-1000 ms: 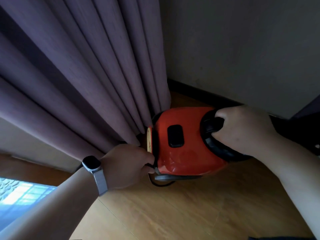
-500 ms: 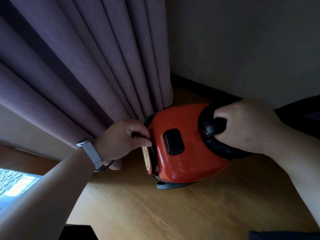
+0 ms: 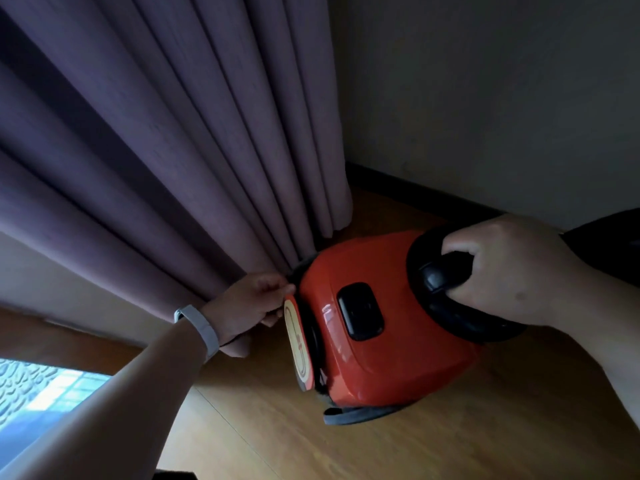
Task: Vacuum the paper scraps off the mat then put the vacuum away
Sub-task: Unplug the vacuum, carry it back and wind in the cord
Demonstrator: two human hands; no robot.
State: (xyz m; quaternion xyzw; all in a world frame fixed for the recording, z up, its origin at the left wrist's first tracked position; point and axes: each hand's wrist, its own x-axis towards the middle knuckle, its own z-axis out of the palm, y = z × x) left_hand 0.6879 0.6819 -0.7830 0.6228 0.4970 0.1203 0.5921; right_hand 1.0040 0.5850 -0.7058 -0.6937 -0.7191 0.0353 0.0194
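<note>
A red canister vacuum point(image 3: 374, 327) with a black button on top sits on the wooden floor point(image 3: 433, 441), close against the purple curtain point(image 3: 173, 150). My right hand point(image 3: 505, 271) grips its black carry handle point(image 3: 436, 282). My left hand point(image 3: 249, 306), with a watch on the wrist, lies between the curtain folds and the vacuum's round side wheel point(image 3: 298, 344). Its fingers are curled with the tips at the vacuum's upper left edge. The back of the hand hides whatever they may hold. No mat or paper scraps are in view.
A pale wall point(image 3: 502, 98) with a dark skirting board point(image 3: 415, 185) meets the curtain in the corner just behind the vacuum. A bright patterned surface point(image 3: 38, 393) shows at the lower left. Bare wooden floor extends in front of the vacuum.
My left hand rose from the vacuum's lower left edge to its upper left edge by the curtain. The vacuum has turned a little, showing its side wheel more. My right hand kept its grip.
</note>
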